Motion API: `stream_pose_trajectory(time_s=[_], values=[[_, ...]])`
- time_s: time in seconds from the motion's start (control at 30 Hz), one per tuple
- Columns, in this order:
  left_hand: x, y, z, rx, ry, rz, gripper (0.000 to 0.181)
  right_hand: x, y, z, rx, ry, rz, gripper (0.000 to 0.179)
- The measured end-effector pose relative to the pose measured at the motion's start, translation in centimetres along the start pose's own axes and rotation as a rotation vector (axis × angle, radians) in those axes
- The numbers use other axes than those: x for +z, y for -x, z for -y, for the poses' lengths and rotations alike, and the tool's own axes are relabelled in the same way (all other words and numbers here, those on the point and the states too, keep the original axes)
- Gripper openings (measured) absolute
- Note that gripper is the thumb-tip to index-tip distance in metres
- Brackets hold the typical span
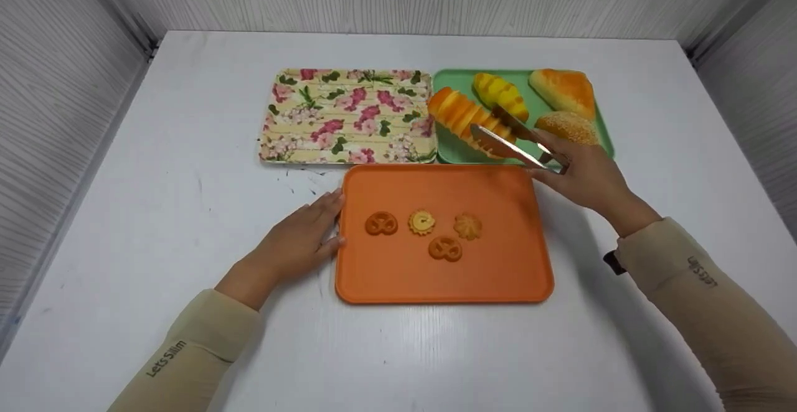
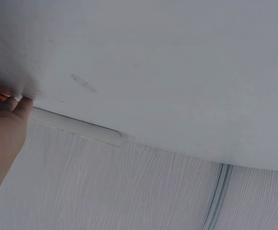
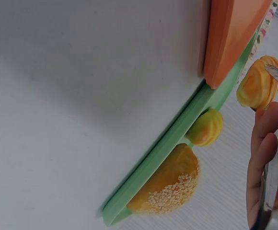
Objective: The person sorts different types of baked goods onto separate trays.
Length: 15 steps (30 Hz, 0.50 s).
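Observation:
My right hand (image 1: 588, 172) grips metal tongs (image 1: 543, 155), whose arms reach either side of a long orange-and-cream ridged bread (image 1: 464, 119) at the left of the green tray (image 1: 526, 158). In the right wrist view the bread (image 3: 256, 86) shows above the tray's rim, with a tong tip against it. My left hand (image 1: 296, 241) rests with extended fingers at the left edge of the orange tray (image 1: 398, 281). Several small biscuits lie on that tray: two pretzel shapes (image 1: 381, 223), a round pale one (image 1: 421, 221) and a flower-shaped one (image 1: 467, 226).
Also on the green tray are a yellow ridged bread (image 1: 500, 96), a golden triangular bread (image 1: 563, 91) and a sesame-topped bun (image 1: 566, 127). A floral tray (image 1: 348, 116) adjoins it on the left. All three trays stand on a white table (image 1: 155, 182) backed by panels.

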<state>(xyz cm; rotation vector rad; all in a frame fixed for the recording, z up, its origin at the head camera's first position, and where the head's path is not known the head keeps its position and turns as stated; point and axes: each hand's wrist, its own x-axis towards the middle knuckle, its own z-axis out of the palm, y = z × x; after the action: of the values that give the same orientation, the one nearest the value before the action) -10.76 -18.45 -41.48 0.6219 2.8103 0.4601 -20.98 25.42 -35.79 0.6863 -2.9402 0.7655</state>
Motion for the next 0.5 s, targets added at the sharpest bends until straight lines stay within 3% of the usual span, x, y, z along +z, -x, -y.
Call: stream_pose_trajectory(time_s=[0.23, 0.5], values=[[0.0, 0.0, 0.0, -0.023, 0.004, 0.024, 0.073, 0.0, -0.6, -0.8, 0.073, 0.064, 0.033, 0.066], [0.1, 0.0, 0.1, -0.028, 0.006, 0.026, 0.073, 0.3, -0.8, -1.3, 0.082, 0.072, 0.057, 0.068]])
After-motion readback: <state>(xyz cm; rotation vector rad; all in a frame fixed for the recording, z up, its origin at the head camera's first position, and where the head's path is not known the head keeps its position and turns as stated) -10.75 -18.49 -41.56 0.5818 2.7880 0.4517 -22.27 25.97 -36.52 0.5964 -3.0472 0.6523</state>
